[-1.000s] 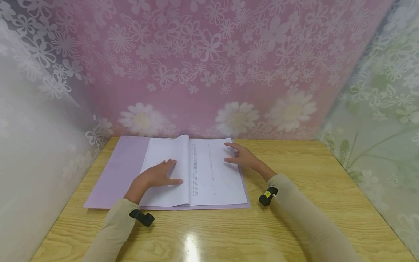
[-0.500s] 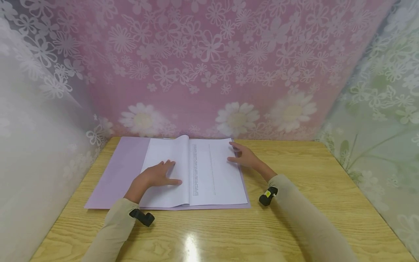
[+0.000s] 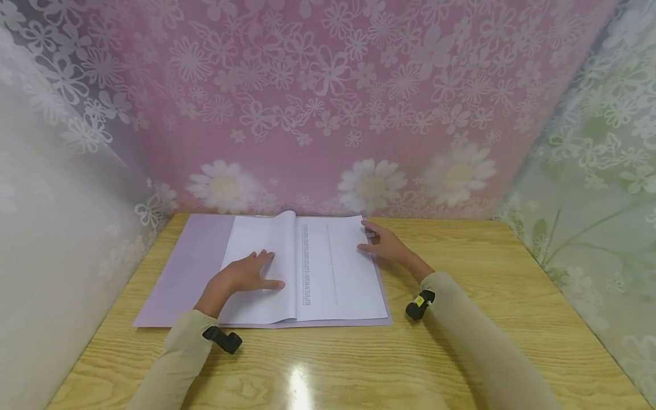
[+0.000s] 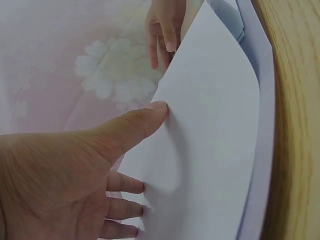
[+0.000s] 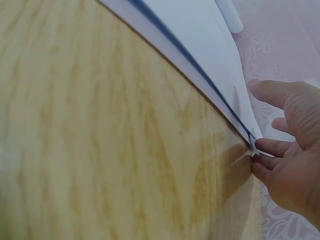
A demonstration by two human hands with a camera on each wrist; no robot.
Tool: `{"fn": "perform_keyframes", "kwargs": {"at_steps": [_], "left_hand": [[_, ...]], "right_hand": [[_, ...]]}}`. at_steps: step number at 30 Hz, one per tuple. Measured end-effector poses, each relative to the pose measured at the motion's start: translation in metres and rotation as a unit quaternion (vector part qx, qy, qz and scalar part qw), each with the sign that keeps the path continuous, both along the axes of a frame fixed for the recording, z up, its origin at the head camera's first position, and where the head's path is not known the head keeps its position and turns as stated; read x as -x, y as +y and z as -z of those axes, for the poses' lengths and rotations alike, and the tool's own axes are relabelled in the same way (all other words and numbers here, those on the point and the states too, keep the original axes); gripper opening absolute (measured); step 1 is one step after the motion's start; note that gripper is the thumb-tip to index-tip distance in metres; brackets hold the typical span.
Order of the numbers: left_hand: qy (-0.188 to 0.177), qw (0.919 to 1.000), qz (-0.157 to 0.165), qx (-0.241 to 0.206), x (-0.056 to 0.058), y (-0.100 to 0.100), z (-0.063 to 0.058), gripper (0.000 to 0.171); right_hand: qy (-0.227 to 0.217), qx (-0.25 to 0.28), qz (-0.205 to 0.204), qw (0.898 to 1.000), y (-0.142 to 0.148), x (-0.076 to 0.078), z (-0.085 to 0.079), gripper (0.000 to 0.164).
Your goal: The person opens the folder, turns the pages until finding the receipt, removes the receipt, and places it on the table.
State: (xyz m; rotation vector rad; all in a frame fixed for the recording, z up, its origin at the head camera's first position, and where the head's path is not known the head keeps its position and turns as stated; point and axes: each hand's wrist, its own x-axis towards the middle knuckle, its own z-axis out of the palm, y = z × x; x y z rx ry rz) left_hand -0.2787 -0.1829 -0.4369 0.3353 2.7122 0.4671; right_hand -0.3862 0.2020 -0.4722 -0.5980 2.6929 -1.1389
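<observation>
A lilac folder (image 3: 200, 256) lies spread on the table, holding a stack of white sheets. The left-side page (image 3: 266, 233) bulges up near the spine; the right-hand page (image 3: 353, 285) carries columns of small print. With fingers and thumb spread, my left hand (image 3: 246, 274) rests on the left page; in the left wrist view its thumb and fingertips (image 4: 131, 186) touch the paper. At the outer edge of the right stack is my right hand (image 3: 386, 246). In the right wrist view its lower fingertips (image 5: 262, 145) meet the sheets' edge, while the thumb (image 5: 267, 91) stands apart from them.
The wood-grain table (image 3: 461, 353) reaches around the folder on its near and right sides. Behind it hangs a pink flowered cloth (image 3: 307, 142), with pale flowered cloths (image 3: 605, 188) at both sides. A black wrist camera (image 3: 420, 306) sits on each sleeve.
My right hand has shifted slightly right, from over the right page to its outer edge, and its thumb and fingers have drawn a little closer. The left hand has hardly moved.
</observation>
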Motion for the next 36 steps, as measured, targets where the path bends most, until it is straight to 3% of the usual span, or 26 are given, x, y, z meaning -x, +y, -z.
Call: {"fn": "perform_keyframes", "kwargs": {"at_steps": [28, 36], "left_hand": [[-0.004, 1.0000, -0.001, 0.003, -0.0018, 0.0007, -0.0021, 0.102], [-0.006, 1.0000, -0.001, 0.000, -0.0013, 0.0003, -0.0016, 0.103]], "right_hand": [[0.031, -0.001, 0.008, 0.999, -0.0006, -0.0024, -0.0003, 0.069], [0.034, 0.046, 0.008, 0.998, -0.0024, 0.0010, -0.0003, 0.062]]}}
